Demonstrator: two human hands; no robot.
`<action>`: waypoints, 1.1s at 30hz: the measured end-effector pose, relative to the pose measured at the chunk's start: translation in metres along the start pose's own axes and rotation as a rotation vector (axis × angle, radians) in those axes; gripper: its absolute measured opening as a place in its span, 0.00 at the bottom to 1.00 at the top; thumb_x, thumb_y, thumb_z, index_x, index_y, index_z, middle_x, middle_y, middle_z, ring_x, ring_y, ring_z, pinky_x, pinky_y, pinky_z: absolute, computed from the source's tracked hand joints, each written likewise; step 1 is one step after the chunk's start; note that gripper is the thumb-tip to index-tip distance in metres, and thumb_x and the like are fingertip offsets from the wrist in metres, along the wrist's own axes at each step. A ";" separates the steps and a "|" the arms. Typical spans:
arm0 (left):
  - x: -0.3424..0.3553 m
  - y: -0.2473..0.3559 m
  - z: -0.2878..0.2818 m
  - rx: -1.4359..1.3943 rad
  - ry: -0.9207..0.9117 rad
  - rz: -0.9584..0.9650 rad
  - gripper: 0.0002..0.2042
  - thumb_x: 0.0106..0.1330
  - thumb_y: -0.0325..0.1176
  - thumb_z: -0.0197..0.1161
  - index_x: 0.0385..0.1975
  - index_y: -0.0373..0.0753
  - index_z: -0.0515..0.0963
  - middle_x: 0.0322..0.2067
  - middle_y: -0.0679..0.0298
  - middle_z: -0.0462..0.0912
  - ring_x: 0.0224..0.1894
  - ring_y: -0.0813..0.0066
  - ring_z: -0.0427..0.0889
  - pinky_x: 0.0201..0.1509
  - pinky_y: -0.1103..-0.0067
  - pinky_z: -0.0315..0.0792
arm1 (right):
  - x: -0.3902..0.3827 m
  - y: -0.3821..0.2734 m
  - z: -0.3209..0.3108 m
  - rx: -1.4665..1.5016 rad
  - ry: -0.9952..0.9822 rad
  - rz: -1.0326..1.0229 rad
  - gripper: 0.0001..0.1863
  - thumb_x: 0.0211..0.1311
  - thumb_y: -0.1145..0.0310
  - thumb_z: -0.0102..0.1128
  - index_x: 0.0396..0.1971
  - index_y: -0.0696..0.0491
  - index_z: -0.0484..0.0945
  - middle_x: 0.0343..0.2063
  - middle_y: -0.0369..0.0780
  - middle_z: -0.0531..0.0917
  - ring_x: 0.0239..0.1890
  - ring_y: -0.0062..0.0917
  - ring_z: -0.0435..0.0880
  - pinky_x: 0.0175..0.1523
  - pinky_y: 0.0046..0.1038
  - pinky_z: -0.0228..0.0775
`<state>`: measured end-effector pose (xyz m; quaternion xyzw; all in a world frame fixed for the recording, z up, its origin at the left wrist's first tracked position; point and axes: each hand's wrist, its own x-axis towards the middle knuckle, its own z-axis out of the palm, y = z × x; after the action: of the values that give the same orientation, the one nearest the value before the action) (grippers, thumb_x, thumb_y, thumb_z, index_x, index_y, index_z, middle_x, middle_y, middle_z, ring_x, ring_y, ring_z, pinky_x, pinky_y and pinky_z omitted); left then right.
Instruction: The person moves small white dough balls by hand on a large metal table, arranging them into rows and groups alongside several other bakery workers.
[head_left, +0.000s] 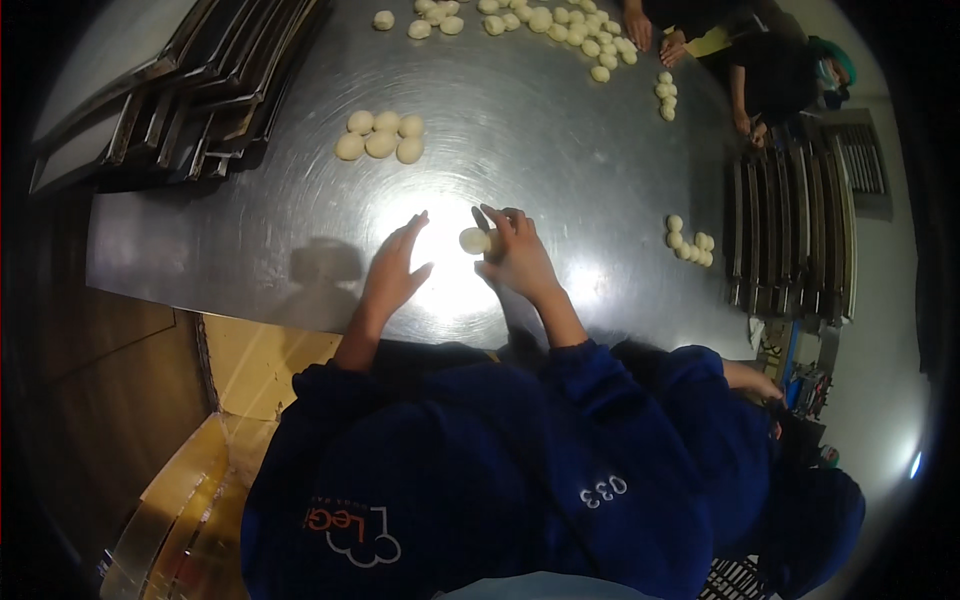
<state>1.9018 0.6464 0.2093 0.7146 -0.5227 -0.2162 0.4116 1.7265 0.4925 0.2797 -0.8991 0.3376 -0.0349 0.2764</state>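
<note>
Head view, dough ball [473, 240] at parted right grip [523, 260], contact unclear, left grip [394, 274] spread

Glossy metal table [590, 160]; smooth dough [474, 240]

The person wears a dark blue long-sleeved top [450, 430] of soft, creased cloth. Its left sleeve [322, 388] ends short of the left hand [393, 278], leaving the wrist and part of the forearm uncovered; the right sleeve [592, 385] does likewise behind the right hand [522, 258]. Both hands are ungloved. Well below the left hand, the chest bears an emblem [365, 545]: a white, cloud-like outline with orange-red lettering. Below the right hand sits a short white printed mark [603, 491]. Lowest of all, a pale blue curved edge [545, 588] shows, its kind unclear.
</note>
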 end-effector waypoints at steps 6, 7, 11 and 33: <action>-0.033 -0.031 -0.045 0.002 0.123 -0.068 0.25 0.59 0.27 0.64 0.59 0.38 0.71 0.54 0.54 0.78 0.55 0.54 0.77 0.60 0.66 0.72 | 0.022 0.007 0.008 0.036 -0.149 -0.057 0.26 0.45 0.65 0.74 0.48 0.49 0.79 0.44 0.42 0.80 0.51 0.38 0.78 0.57 0.35 0.73; -0.037 -0.038 -0.050 0.028 0.125 -0.058 0.24 0.60 0.26 0.64 0.58 0.38 0.72 0.53 0.54 0.79 0.55 0.54 0.77 0.60 0.66 0.73 | 0.028 0.006 0.002 0.033 -0.213 -0.037 0.24 0.46 0.65 0.73 0.46 0.50 0.79 0.42 0.42 0.81 0.50 0.36 0.80 0.56 0.34 0.73; -0.039 -0.044 -0.051 0.078 0.158 -0.002 0.20 0.60 0.27 0.61 0.54 0.36 0.74 0.50 0.54 0.80 0.53 0.54 0.77 0.59 0.67 0.73 | 0.043 0.019 -0.018 0.367 -0.084 0.043 0.20 0.51 0.68 0.70 0.45 0.55 0.78 0.42 0.40 0.83 0.46 0.27 0.81 0.54 0.30 0.72; -0.019 -0.031 -0.059 0.091 0.157 -0.014 0.13 0.59 0.28 0.62 0.44 0.43 0.78 0.37 0.63 0.81 0.41 0.63 0.80 0.45 0.69 0.76 | 0.163 0.023 0.061 0.109 0.373 0.216 0.28 0.60 0.60 0.66 0.55 0.61 0.74 0.41 0.50 0.83 0.37 0.34 0.85 0.43 0.33 0.78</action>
<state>1.9566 0.6887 0.2158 0.7510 -0.4931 -0.1385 0.4167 1.8534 0.4052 0.1966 -0.8194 0.4748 -0.1891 0.2595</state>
